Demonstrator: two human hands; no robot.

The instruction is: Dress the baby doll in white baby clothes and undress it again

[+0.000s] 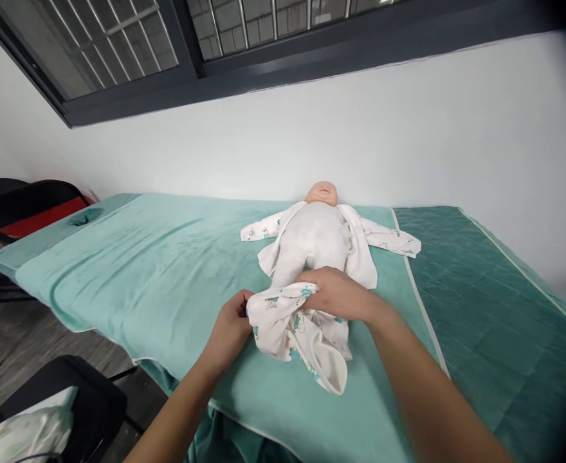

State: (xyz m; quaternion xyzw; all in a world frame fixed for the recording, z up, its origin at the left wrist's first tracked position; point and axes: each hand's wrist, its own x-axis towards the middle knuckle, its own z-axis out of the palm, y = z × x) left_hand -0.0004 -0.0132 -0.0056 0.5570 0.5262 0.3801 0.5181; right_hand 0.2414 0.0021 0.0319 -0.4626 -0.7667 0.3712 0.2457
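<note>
A baby doll [316, 230] with a pale cloth body lies on its back, head toward the wall. Its arms are in the spread sleeves of an unfastened white printed baby top [363, 244]. White baby pants [287, 321] with a teal print are bunched around its lower legs, one leg hanging loosely toward me. At the left edge of the pants, my left hand [232, 328] pinches the cloth. My right hand [336, 292] is closed on the waist side of the pants, over the doll's legs; its fingertips are partly hidden in the fabric.
The doll lies on a light green sheet [167, 257] over a massage-type table with a face hole [85, 217] at the left. A dark green quilted cover [480, 296] spans the right. Black chairs [65, 392] stand at the left, one holding white cloth [36, 427]. A wall [408, 128] and window are behind.
</note>
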